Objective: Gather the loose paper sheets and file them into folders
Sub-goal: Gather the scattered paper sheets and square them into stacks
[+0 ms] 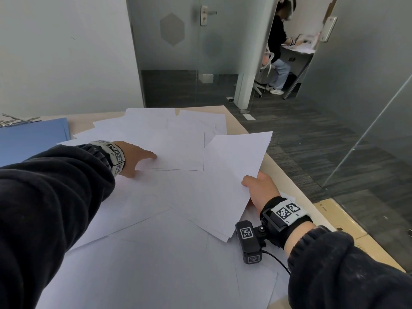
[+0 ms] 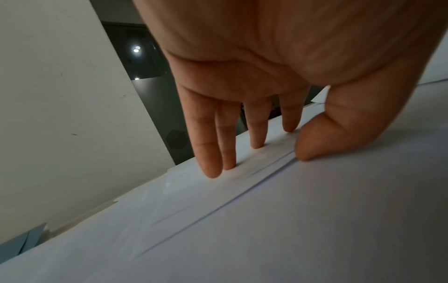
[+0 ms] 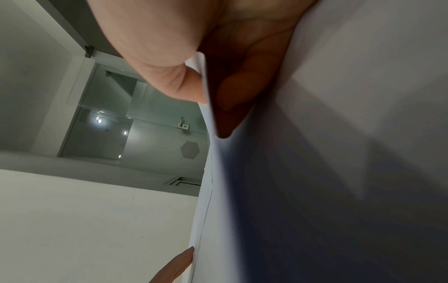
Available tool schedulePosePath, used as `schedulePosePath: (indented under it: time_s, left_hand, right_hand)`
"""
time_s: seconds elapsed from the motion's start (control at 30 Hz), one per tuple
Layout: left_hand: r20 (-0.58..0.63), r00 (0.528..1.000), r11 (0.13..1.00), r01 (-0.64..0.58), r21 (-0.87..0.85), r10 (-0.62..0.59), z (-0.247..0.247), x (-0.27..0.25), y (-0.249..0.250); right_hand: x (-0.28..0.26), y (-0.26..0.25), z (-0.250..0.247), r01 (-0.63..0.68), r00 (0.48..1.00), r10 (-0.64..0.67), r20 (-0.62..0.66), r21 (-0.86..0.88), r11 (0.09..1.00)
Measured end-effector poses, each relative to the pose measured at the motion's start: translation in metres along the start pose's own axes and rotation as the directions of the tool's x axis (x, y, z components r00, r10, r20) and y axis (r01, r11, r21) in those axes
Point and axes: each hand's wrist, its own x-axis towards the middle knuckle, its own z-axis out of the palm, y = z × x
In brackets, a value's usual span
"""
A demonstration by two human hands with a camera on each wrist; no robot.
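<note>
Loose paper sheets [image 1: 169, 139]: white, blank, spread in overlapping layers over most of your bench [image 1: 289, 181], corners fanned at many angles; more lie toward the far edge.

Gathered stack [image 1: 234, 175]: several sheets held together at your right, near corner raised off the layer beneath, far corner reaching past the bench edge.

Your right hand [image 1: 260, 188]: grip pinching the stack's near edge, thumb on top; in the right wrist view the thumb [image 3: 169, 76] presses one face and the fingers [image 3: 232, 92] back the other, seen as a shadow through the paper.

Your left hand [image 2: 254, 67]: grip spread, fingers straight, their tips down on the sheets left of centre. In the left wrist view the fingertips [image 2: 211, 168] and the thumb tip [image 2: 305, 151] touch the paper on either side of a sheet edge; nothing is lifted there.

Blue folder [image 1: 33, 139]: flat at the bench's far left, partly under the sheets' edge.

Wrist bands with printed markers, both wrists; a black camera unit [image 1: 249, 241] hangs below your right wrist, just above the paper.

Beyond: grey carpet [image 1: 312, 141], glass partitions, a door [image 1: 178, 41] with a lever handle, and a second person [image 1: 278, 47] seated at another desk.
</note>
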Motion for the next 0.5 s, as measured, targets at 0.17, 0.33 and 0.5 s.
schedulePosePath:
  time_s: [0.17,0.33,0.5]
  left_hand:
    - [-0.018,1.0,1.0,0.012,0.027,-0.012,0.0016,0.0011,0.0035]
    - [-0.027,0.999,0.999,0.035,-0.003,-0.035,-0.0002,0.0001,0.0056]
    - [-0.057,0.989,0.99,0.136,-0.033,-0.138,0.0053,0.0038,0.0029]
  right_hand:
    - [-0.0002,-0.0009,-0.0001,0.002,1.0,-0.002,0.003,0.002,1.0]
    - [0.0015,-0.0004,-0.0014,0.004,1.0,-0.004,-0.003,0.013,1.0]
    - [0.0048,0.0007,-0.0021,-0.002,1.0,0.002,-0.015,0.029,1.0]
